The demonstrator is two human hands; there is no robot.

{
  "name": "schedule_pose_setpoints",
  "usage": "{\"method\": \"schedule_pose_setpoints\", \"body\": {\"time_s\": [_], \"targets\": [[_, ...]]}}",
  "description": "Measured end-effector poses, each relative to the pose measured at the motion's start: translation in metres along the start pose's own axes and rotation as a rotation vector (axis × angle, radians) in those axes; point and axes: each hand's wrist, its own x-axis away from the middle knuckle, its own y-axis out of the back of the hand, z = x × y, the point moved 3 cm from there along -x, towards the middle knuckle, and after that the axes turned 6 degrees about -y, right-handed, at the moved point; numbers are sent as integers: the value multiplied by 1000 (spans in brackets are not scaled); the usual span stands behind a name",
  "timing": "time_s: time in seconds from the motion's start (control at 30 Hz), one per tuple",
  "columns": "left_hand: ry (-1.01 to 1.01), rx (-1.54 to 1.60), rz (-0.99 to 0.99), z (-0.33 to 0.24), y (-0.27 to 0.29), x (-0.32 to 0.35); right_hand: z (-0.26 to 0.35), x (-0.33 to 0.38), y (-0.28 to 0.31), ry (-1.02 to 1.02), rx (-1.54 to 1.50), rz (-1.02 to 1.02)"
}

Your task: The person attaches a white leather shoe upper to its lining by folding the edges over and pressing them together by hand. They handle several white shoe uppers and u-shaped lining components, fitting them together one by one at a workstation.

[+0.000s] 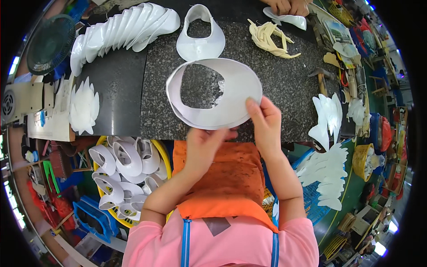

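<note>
A white shoe upper (235, 100), a wide loop with an oval opening, is held tilted above the speckled stone worktop. My right hand (266, 118) pinches its right edge, thumb on top and fingers underneath. Close under its lower rim is my left hand (205, 144), slightly blurred, its fingers loosely stretched to the right; whether they touch the rim is unclear. Just beyond lies another glossy white shoe upper (202, 44), opening facing away from me. A long overlapping row of white shoe uppers (126, 29) stands at the far left.
White leaf-shaped pieces lie in a left stack (84, 107) and a right stack (328, 115). Cream strips (271, 38) and a hammer (321, 80) rest on the worktop (155, 120). A yellow basket (165, 151) holds white uppers. Another person's hands (291, 5) work across.
</note>
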Motion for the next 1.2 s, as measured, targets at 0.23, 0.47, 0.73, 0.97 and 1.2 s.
{"method": "schedule_pose_setpoints", "body": {"time_s": [0.23, 0.47, 0.73, 0.97, 1.2], "targets": [[-886, -1077, 185, -121, 6, 11, 37, -30, 20, -31, 277, 405], [41, -330, 264, -57, 25, -29, 50, -16, 2, 180, 496, 154], [-473, -1052, 187, -104, 22, -36, 39, -23, 16, -205, 201, 430], [-827, -1084, 244, -50, -10, -34, -9, -11, 3, -245, -265, 152], [-854, -1086, 165, -44, -14, -48, -18, -13, 14, -392, -540, 285]]}}
